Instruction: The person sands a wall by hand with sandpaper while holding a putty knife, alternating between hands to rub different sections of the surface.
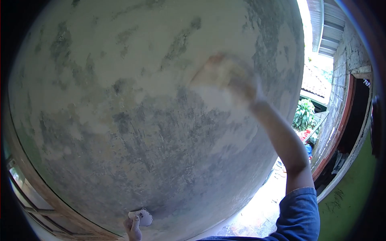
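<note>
A large wall (152, 132) with patchy grey and pale plaster fills most of the view. My right hand (235, 78) is raised against its upper right part and smeared by motion; whether it holds something cannot be made out. Low down, near the bottom edge, my left hand (134, 229) grips a small scraper (141, 217) coated in whitish paste, its thumb lying on the near side. The scraper is close to the wall's lower part.
A wooden-framed window (48, 211) stands at the lower left. To the right are a block wall (335, 96), a doorway with a reddish frame (339, 132), green plants (304, 114) and a metal roof (331, 28). A green wall (350, 193) is at the lower right.
</note>
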The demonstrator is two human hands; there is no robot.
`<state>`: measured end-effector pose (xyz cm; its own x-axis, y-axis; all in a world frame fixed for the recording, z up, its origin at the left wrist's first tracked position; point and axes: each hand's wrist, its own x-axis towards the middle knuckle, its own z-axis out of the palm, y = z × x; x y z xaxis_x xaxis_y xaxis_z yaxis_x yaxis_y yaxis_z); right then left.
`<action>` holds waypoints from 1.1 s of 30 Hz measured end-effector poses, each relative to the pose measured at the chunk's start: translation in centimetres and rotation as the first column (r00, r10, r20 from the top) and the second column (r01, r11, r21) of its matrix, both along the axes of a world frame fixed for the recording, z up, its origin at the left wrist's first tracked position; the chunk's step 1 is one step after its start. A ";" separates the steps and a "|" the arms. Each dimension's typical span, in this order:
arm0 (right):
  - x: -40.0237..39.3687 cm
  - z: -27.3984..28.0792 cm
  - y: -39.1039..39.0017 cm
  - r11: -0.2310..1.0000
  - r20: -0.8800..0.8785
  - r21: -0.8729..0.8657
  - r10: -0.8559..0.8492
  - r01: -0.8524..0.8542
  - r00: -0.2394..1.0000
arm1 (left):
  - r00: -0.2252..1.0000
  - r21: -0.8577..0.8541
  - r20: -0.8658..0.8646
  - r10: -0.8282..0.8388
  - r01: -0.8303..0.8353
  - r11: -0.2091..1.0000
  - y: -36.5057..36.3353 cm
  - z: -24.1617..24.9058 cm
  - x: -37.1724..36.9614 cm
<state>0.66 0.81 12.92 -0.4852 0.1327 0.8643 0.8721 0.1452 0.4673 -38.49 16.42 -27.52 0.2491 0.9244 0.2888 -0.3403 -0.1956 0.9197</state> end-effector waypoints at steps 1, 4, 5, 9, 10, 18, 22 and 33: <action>0.8 2.7 -0.9 0.963 0.273 0.257 -0.158 0.086 0.949 | 1.000 -0.001 -0.008 -0.002 0.002 1.000 0.2 -0.1 -0.2; 2.3 3.8 -0.1 0.941 0.067 0.339 -0.032 0.008 0.997 | 0.991 0.007 -0.069 -0.118 0.119 0.993 0.4 0.3 -0.9; 2.0 2.1 0.2 0.937 0.062 0.349 -0.038 0.014 0.997 | 0.993 -0.001 -0.067 -0.092 0.093 0.996 0.1 0.6 -0.7; -2.3 1.0 -0.5 0.959 0.272 0.261 -0.181 0.108 0.945 | 0.999 -0.015 -0.033 -0.026 0.026 1.000 -0.3 0.6 -0.2; -1.3 2.5 -0.8 0.952 0.269 0.280 -0.204 0.126 0.941 | 0.999 -0.012 -0.039 -0.033 0.032 0.999 0.0 0.0 -0.3; -2.5 0.5 0.6 0.943 0.224 0.116 -0.330 0.311 0.917 | 0.972 0.011 -0.235 0.002 0.001 1.000 -1.6 2.6 0.1; -0.3 3.5 -0.2 0.972 -0.224 0.233 0.067 -0.013 0.972 | 0.978 0.005 -0.206 -0.027 0.029 1.000 -1.6 2.4 0.1; 1.3 1.6 -0.4 0.980 -0.100 0.199 0.040 -0.019 0.994 | 0.973 0.032 -0.228 -0.026 0.034 0.999 -1.5 2.5 0.0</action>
